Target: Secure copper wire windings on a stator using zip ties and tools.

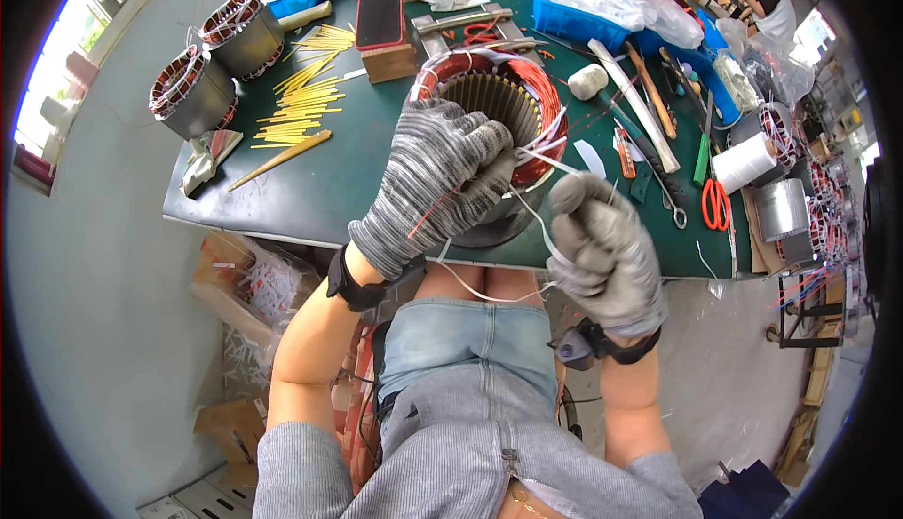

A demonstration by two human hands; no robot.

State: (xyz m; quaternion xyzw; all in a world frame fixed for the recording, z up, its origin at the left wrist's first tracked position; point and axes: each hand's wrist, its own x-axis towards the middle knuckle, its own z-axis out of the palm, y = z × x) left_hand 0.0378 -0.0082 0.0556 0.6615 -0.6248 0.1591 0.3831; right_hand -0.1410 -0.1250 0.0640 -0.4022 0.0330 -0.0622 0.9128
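A motor stator with red-orange copper windings and a slotted bore stands at the near edge of the green bench. My left hand, in a grey striped knit glove, rests over its near left rim. Its bent fingers are closed on white cord at the winding, though the fingertips are partly hidden. To the right, my right hand, gloved alike, is curled around the white cord, slightly blurred. One strand runs from the winding to this hand, and a loose loop hangs below the bench edge. A thin red wire lies across my left glove.
Two more stators stand at the left, near yellow sticks and a phone on a wooden block. Rightward lie a mallet-like white stick, red scissors, a white thread spool and blue bins. A person is far right.
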